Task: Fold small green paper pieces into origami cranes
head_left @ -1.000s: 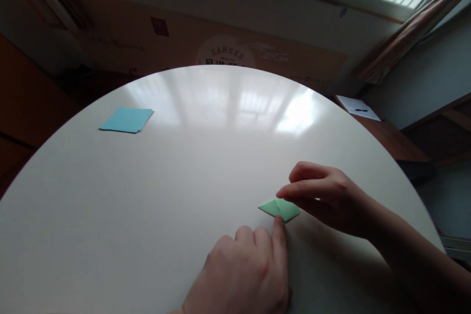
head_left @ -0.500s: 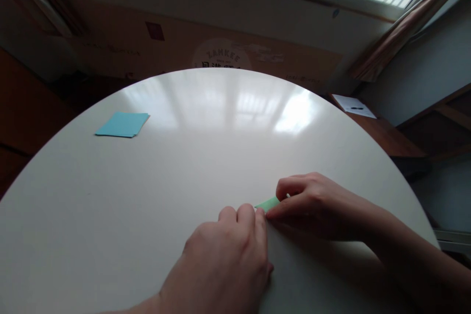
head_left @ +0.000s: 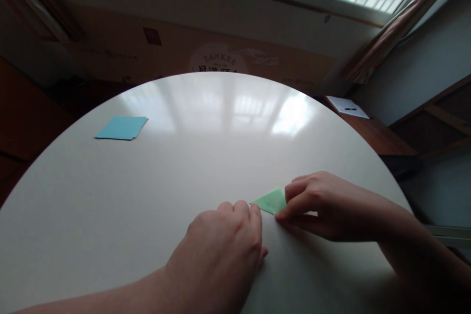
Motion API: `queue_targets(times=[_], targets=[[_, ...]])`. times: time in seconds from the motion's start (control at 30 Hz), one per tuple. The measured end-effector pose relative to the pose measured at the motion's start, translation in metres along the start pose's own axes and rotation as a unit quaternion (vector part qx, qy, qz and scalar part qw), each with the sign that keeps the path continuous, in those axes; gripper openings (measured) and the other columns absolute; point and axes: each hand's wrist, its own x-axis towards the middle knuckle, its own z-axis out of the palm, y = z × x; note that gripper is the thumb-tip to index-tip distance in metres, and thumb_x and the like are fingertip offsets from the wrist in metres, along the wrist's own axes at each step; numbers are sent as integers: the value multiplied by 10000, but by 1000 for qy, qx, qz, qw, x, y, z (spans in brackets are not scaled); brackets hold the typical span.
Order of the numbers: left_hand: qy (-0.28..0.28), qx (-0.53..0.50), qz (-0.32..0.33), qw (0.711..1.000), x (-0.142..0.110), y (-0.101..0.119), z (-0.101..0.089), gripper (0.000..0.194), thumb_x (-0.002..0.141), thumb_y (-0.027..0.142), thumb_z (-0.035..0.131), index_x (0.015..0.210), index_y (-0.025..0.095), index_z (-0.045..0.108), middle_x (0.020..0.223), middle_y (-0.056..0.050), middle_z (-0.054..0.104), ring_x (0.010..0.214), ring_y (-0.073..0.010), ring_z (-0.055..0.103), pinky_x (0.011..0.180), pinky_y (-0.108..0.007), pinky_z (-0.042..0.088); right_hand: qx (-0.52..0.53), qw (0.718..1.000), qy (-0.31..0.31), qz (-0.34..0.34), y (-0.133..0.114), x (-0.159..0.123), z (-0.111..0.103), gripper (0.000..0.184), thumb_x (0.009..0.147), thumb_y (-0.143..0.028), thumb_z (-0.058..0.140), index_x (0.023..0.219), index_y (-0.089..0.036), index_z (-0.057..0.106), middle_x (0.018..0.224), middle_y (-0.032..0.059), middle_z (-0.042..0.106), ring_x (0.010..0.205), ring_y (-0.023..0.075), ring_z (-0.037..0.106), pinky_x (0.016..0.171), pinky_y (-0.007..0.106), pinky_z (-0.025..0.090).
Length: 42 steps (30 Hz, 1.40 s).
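A small piece of folded green paper (head_left: pixel 271 201) lies on the white table between my hands. My right hand (head_left: pixel 320 201) has its fingers closed on the right part of the paper, with the index fingertip at its lower edge. My left hand (head_left: pixel 224 240) is curled on the tabletop, its fingertips pressed together at the paper's left tip. The back of that hand hides most of its fingers. Fingers cover the paper's right end.
A stack of light blue paper squares (head_left: pixel 122 128) rests at the far left of the round white table (head_left: pixel 165 171). Beyond its right edge, a white sheet (head_left: pixel 342 104) with a dark pen (head_left: pixel 351 109) lies on a brown wooden surface (head_left: pixel 386 132).
My right hand has slid slightly right along the paper, away from my left hand, and more of the green surface shows. The whole view has shifted a little.
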Motion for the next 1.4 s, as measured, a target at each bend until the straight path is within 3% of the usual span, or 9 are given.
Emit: queue_targets(times=[0.13, 0.27, 0.43, 0.7, 0.8, 0.97, 1.2, 1.4], targets=[[52, 10, 24, 998, 1, 5, 6, 277, 910, 370, 521, 998, 154, 671, 894, -123, 630, 775, -304, 588, 568, -402, 518, -1, 997, 79, -23, 9, -2, -1, 171, 879, -154, 629, 927, -261, 754, 760, -9, 670, 677, 115, 577, 624, 247, 391], [108, 0, 35, 993, 6, 3, 10, 295, 908, 389, 526, 951, 142, 682, 896, -112, 612, 848, -305, 557, 690, -461, 531, -5, 989, 145, -27, 16, 0, -1, 150, 908, -183, 607, 955, -217, 744, 769, 20, 671, 691, 121, 581, 633, 244, 406], [134, -28, 12, 991, 12, -6, 4, 311, 900, 399, 564, 1014, 135, 681, 960, -110, 627, 913, -288, 558, 755, -439, 521, -18, 990, 136, -12, 22, 5, 4, 138, 856, -272, 699, 982, -251, 751, 778, 5, 676, 683, 126, 585, 631, 246, 398], [203, -27, 12, 979, 20, -25, -7, 208, 931, 231, 548, 1024, 253, 733, 1010, -48, 690, 924, -244, 589, 735, -369, 499, -26, 990, 133, -28, 27, 9, 10, 203, 866, -199, 670, 1014, -309, 755, 809, -13, 692, 698, 120, 603, 642, 236, 385], [200, -31, 32, 979, 25, -30, -3, 198, 910, 221, 574, 995, 245, 751, 1112, -57, 692, 996, -259, 591, 798, -387, 503, -38, 988, 148, -8, 29, 11, 12, 248, 842, -164, 667, 1042, -290, 742, 810, -14, 694, 694, 123, 597, 639, 235, 382], [176, -57, 65, 981, 30, -36, -1, 205, 906, 204, 553, 940, 218, 754, 996, -43, 735, 957, -243, 610, 821, -364, 499, -45, 976, 210, 40, 35, 11, 12, 183, 834, -206, 686, 1009, -238, 729, 814, -7, 688, 662, 117, 579, 625, 234, 390], [220, -99, 38, 970, 38, -47, 6, 207, 870, 231, 588, 1005, 237, 745, 1015, -33, 734, 943, -239, 619, 804, -356, 480, -10, 979, 202, -9, 33, 12, 15, 175, 830, -242, 718, 1002, -255, 747, 934, 19, 684, 747, 133, 613, 674, 247, 437], [233, -89, 52, 967, 41, -49, 9, 208, 877, 214, 575, 932, 259, 771, 962, -32, 718, 905, -224, 617, 791, -340, 457, -34, 975, 216, -35, 34, 19, 21, 165, 842, -235, 711, 989, -282, 770, 1006, 35, 699, 853, 166, 642, 751, 282, 460]])
